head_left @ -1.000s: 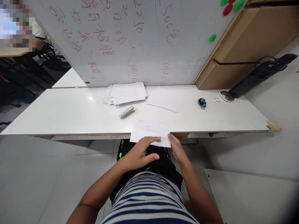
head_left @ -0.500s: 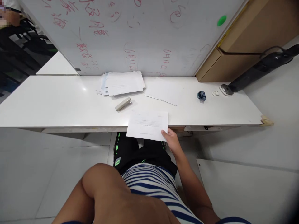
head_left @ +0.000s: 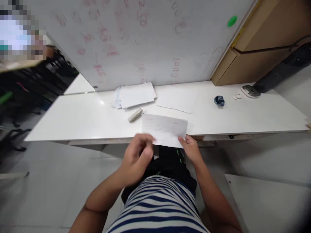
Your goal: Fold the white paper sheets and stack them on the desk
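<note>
The printed sheet [head_left: 164, 127] was, in the head view, in front of the person at the near edge of the tabletop [head_left: 80, 119], its far part over the surface and its near edge jutting out above the person's dark trousers [head_left: 170, 161]. The right hand [head_left: 193, 149] had it by the near right corner, thumb lying on the upper face and fingers closed beneath the edge. The left hand [head_left: 137, 155] was at the near left corner, blurred, its fingers bent and its thumb set a little apart — whether they gripped the paper or only hovered beside it could not be told.

Just past the sheet's far left corner lay a stapler [head_left: 135, 115], and behind that an uneven paper stack [head_left: 137, 95] sat close to the foot of the whiteboard [head_left: 155, 42]. To the right of the stack some loose paper [head_left: 178, 98] lay flat. Farther right along the tabletop came a small blue object [head_left: 219, 101], a little white curved piece [head_left: 237, 96] and a computer mouse [head_left: 251, 91], near a dark cylinder [head_left: 284, 69] that showed slanted in the view. Cardboard boxes [head_left: 257, 66] were stacked beside the whiteboard — red handwriting and a green magnet [head_left: 232, 21] showed on its face.
</note>
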A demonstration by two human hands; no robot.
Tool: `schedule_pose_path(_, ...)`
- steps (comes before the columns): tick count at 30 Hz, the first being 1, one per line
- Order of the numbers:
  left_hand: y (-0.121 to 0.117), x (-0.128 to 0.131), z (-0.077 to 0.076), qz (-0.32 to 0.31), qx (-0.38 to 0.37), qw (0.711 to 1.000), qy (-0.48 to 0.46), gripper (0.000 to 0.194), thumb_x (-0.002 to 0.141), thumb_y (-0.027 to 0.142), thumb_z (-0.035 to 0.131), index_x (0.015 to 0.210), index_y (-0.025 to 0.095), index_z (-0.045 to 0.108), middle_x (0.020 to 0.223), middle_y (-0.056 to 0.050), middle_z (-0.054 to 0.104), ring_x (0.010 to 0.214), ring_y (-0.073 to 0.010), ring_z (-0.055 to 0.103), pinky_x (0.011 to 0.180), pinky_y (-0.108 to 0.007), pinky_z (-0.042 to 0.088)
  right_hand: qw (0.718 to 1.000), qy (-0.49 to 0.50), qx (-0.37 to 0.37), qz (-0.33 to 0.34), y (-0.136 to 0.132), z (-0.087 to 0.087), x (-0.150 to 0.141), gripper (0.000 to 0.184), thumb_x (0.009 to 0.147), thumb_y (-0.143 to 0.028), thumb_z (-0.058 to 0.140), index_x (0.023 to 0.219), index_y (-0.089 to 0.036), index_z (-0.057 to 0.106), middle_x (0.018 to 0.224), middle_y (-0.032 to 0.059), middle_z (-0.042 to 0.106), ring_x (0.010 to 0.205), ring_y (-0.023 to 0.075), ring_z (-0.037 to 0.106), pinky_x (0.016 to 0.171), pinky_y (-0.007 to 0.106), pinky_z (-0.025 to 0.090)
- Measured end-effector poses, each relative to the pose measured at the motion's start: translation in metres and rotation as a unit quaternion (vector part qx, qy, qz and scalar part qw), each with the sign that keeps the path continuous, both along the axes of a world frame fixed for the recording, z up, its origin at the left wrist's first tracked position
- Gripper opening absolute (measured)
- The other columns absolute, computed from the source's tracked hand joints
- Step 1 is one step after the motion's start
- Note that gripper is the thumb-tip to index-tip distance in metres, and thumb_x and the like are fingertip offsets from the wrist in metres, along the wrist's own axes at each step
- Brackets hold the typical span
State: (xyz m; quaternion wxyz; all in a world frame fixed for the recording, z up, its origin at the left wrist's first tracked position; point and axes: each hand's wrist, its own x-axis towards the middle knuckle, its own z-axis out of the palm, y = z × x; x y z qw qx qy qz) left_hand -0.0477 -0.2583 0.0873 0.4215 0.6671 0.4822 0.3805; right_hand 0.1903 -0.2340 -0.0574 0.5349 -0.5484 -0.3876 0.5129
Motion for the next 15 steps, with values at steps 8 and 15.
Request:
schedule_pose_path(8, 0.121, -0.009, -0.045, -0.008, -0.089, 0.995, -0.050, 0.065, 0.079, 0.058, 0.060, 0.125, 0.012, 0.055, 0.122, -0.016, 0.062, 0.113, -0.0292, 0.058, 0.092, -0.042, 0.048, 0.990, -0.038, 0.115, 0.066, 0.064, 0.040, 0.015, 0.042, 0.077, -0.049, 0.067, 0.103, -0.017, 0.069, 0.100, 0.0071, 0.072, 0.098, 0.0256, 0.063, 0.088, 0.040, 0.048)
schedule_pose_path(15, 0.120, 0.005, -0.078, 0.081, -0.011, 0.996, -0.025, 0.052, 0.077, 0.059, 0.061, 0.102, 0.014, 0.069, 0.108, -0.009, 0.070, 0.105, -0.0262, 0.062, 0.090, -0.039, 0.048, 0.975, -0.169, 0.134, 0.055, 0.091, 0.033, 0.010, 0.042, 0.077, -0.045, 0.064, 0.105, -0.014, 0.068, 0.099, 0.0093, 0.072, 0.095, 0.0262, 0.064, 0.085, 0.041, 0.048)
